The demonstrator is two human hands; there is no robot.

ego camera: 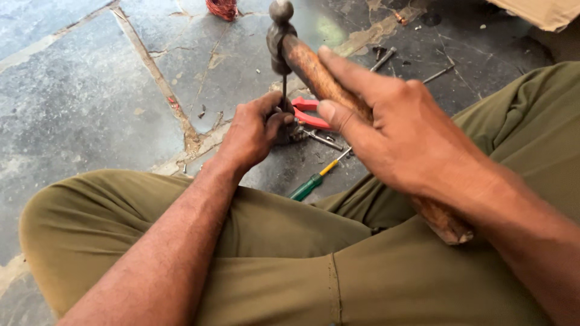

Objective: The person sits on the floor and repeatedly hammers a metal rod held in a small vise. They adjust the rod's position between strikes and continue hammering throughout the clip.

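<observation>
My right hand [396, 130] grips the wooden handle of a ball-peen hammer [302, 60], whose metal head [279, 33] hangs just above a thin upright metal rod [284, 90]. My left hand [254, 130] pinches that rod near its base and holds it standing on a small dark metal part [289, 131] on the stone floor. Red-handled pliers [309, 111] lie right behind the left hand's fingers.
A green-and-yellow screwdriver [314, 181] lies on the floor by my legs in olive trousers [272, 259]. Loose bolts and rods [382, 58] are scattered at the back. A coil of copper wire [222, 8] sits at the top edge; a cardboard piece [544, 12] is top right.
</observation>
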